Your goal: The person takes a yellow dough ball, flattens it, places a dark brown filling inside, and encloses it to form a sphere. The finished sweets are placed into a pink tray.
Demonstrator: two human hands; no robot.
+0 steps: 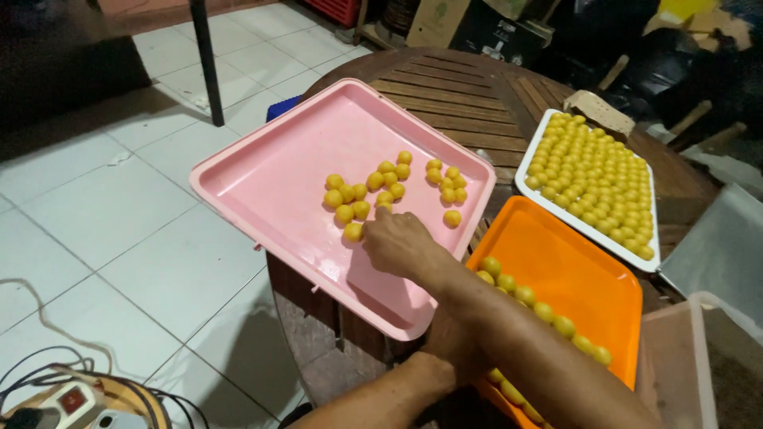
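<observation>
Over the round worktop [477, 103]: right hand [401, 242] reaching onto pink tray [270, 183], grip pinching a yellow ball [354, 231]; left hand [453, 342] mostly hidden, grip unclear. Sorting underway; probably a careful lift next.

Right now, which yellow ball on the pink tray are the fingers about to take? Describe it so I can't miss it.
Find the pink tray on the round wooden table. Among its loose yellow balls, follow the right hand to its fingertips. The ball lies just left of them, the cluster's lowest, nearest the tray's front rim.
</observation>
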